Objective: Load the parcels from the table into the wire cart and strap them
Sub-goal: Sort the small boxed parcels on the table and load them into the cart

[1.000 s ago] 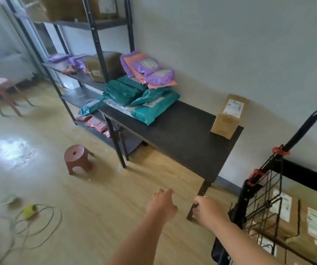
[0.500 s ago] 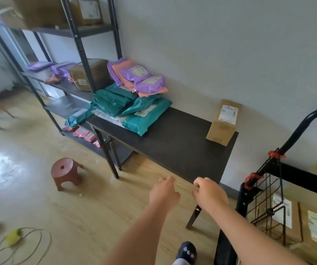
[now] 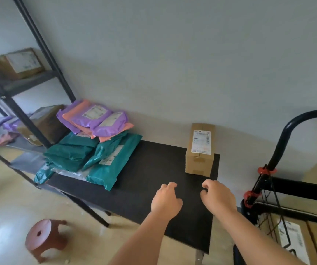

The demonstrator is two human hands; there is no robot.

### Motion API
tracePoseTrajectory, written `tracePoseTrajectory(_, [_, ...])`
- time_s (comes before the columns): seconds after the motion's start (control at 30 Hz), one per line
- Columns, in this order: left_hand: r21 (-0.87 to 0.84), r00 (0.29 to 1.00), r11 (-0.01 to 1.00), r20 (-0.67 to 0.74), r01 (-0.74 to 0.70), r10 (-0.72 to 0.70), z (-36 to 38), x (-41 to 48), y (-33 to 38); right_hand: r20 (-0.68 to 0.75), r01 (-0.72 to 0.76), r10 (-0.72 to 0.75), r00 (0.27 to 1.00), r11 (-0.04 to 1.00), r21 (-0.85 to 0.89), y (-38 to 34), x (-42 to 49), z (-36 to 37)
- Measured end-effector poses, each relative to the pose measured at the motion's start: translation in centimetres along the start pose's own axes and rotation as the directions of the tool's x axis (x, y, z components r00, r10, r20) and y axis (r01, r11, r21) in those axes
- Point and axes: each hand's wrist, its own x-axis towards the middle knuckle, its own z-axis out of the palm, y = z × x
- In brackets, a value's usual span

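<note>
Both forearms extended over black bench (image 3: pixel 150 175), palms down. Left hand (image 3: pixel 166 202) and right hand (image 3: pixel 218 197) side by side, apart, fingers loosely curled, holding nothing. Cardboard box (image 3: pixel 199 150) upright at bench's far right corner, near right hand. Teal mailers (image 3: pixel 100 159) stacked at left end, purple and pink mailers (image 3: pixel 96 119) on top. Wire cart (image 3: pixel 295 189) at right, labelled boxes (image 3: pixel 291 238) inside. Brown stool (image 3: pixel 42 236) on floor; shelf rack (image 3: pixel 31 81) at left.

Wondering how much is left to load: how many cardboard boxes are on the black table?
1. The cardboard box stands at the far right end of the black table, by the wall. The pile of mailer bags at the left could hide another.
</note>
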Motion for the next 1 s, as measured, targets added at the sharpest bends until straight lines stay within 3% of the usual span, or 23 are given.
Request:
tracePoseTrajectory(0.23, [-0.110, 0.989, 0.994, -0.145, 0.025, -0.041, 0.2, 6.3, 5.1, -0.126, -0.152, 0.182, 0.975, 0.964, 0.217, 2.4, 6.1, -2.3])
tracePoseTrajectory(0.4, [-0.320, 0.984, 0.944, -0.123, 0.083, -0.129, -0.3, 10.3, 7.6, -0.031, -0.147, 0.168, 0.985, 0.926, 0.347, 2.0, 10.2, -2.4])
tracePoseTrajectory(0.77, [-0.434, 0.993, 0.897, -0.033, 0.086, -0.111, 0.2, 15.0, 9.1, 0.132, -0.214, 0.169, 0.977, 0.742, 0.635, 1.0, 14.0, -0.1])
tracePoseTrajectory(1.0, [-0.475, 0.983, 0.871, -0.060, 0.124, -0.172, 0.8, 15.4, 8.2, 0.161, -0.297, 0.254, 0.954, 0.719, 0.628, 1.6, 14.3, 0.6])
